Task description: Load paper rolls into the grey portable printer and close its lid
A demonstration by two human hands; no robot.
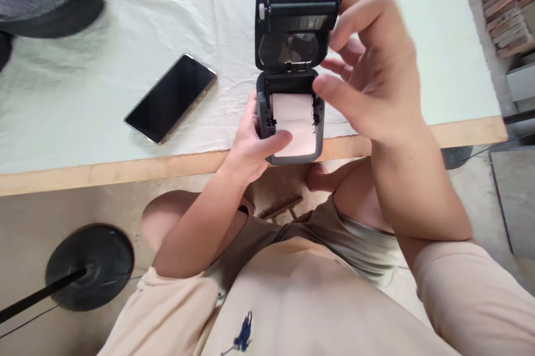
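1. Small printer (292, 116) held at desk (376, 139) edge, lid (296, 27) swung up, paper roll (295, 125) seated inside.
2. Left hand (251, 147) grips body, thumb pinning paper flat.
3. Right hand (371, 66) beside lid, fingers loosely spread, holding nothing.
4. Phone (171, 98) lies left on cloth, well apart; nothing blocks.

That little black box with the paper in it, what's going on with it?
A person is holding a small printer at the table's edge. Its lid is flipped open and a white paper roll sits inside. The left hand grips the printer's body, thumb resting on the paper. The right hand is by the lid's right side, fingers curled and a bit blurred. A dark phone lies on the white cloth nearby.
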